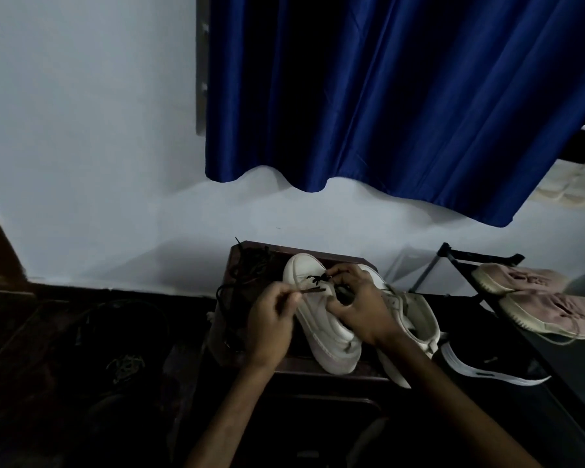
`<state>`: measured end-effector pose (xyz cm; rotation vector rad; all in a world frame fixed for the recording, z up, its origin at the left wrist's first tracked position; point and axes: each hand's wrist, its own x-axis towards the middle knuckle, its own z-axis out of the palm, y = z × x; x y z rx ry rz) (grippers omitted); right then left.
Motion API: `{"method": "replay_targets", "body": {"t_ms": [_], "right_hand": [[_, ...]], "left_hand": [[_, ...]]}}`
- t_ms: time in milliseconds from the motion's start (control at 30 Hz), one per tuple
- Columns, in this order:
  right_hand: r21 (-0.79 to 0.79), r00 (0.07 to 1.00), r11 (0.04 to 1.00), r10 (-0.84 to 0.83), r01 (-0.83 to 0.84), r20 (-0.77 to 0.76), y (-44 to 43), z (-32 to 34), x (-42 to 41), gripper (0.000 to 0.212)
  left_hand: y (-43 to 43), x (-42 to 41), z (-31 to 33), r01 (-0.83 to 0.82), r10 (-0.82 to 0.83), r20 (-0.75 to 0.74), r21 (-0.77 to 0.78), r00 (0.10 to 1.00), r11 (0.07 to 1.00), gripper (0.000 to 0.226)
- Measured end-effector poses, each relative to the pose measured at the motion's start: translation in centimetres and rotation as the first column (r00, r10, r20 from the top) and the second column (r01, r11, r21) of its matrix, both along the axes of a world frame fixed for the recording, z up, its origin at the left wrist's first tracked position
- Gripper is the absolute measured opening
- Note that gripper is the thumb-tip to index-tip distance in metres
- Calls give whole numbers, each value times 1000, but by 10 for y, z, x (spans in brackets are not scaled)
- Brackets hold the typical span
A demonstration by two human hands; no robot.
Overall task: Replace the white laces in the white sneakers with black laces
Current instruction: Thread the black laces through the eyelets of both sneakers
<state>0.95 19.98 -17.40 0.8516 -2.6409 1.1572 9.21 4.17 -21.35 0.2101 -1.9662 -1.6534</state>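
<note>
Curtain point(385, 96) of blue cloth hangs behind a dark tabletop point(298, 363). One white sneaker point(321, 329) stands there, a second sneaker point(416, 315) just beside. Right hand point(358, 305) grips the first sneaker's lacing; left hand point(271, 319) pinches a black lace point(313, 291) threaded through it.

Between the left hand point(274, 320) and right hand point(362, 309), a black lace point(313, 291) and the white sneaker point(325, 329) fill the gap. Loose laces point(249, 265) crowd the left hand's outer side. A second sneaker point(417, 319) and shoe rack point(480, 254) hem in the right. Above both hands the air is open.
</note>
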Motion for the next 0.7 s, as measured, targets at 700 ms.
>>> {"method": "replay_targets", "body": {"t_ms": [700], "right_hand": [[100,999,994,-36,37,-13,-1,9,13,35]], "left_hand": [[-46,33,-28,131,-93,121,-353,988,926,36]]}}
